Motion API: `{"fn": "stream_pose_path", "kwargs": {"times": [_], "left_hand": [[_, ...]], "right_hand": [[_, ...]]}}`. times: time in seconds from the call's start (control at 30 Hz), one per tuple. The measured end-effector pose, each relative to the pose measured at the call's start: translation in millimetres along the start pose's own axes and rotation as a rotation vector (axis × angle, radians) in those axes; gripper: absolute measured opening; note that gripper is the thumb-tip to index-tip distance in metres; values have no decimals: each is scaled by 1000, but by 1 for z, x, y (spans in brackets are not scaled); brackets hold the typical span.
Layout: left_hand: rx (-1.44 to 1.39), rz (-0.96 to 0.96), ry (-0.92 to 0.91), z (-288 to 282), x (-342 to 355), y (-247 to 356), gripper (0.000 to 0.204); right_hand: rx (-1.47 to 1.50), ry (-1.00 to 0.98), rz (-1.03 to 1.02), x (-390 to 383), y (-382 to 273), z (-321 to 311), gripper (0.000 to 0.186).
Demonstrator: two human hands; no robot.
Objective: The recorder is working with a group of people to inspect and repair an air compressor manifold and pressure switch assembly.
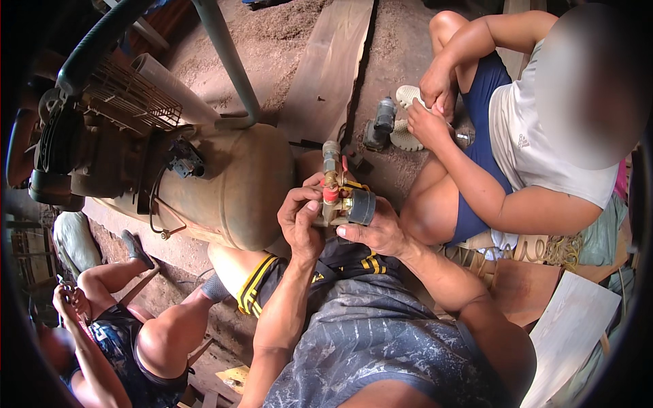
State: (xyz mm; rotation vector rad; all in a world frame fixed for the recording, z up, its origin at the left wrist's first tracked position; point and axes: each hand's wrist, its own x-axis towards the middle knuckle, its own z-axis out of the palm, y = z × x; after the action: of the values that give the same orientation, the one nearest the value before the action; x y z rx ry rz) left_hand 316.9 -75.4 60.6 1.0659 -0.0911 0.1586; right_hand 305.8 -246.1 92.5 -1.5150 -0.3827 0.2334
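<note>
Fingers [307, 204] of the left hand [299, 224] are being pinched on the brass valve fitting [332, 194], upright, red-handled; the right hand [377, 231] is being closed on its black gauge [360, 207], beside the compressor tank [238, 183].

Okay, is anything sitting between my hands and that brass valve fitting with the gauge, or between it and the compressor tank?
Nothing visible. Your left hand and right hand both grip the brass valve fitting directly, the right near its black gauge. The air compressor tank lies just to its left, with only open space between.
</note>
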Motion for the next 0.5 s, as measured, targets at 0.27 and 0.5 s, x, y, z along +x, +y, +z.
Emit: {"fn": "stream_pose_path", "kwargs": {"times": [0.27, 0.5], "left_hand": [[-22, -9, 6, 2, -2, 0, 21], [-6, -1, 23, -1, -2, -1, 22]], "right_hand": [[1, -4, 30, -1, -2, -1, 45], [18, -15, 61, 1, -4, 2, 46]]}}
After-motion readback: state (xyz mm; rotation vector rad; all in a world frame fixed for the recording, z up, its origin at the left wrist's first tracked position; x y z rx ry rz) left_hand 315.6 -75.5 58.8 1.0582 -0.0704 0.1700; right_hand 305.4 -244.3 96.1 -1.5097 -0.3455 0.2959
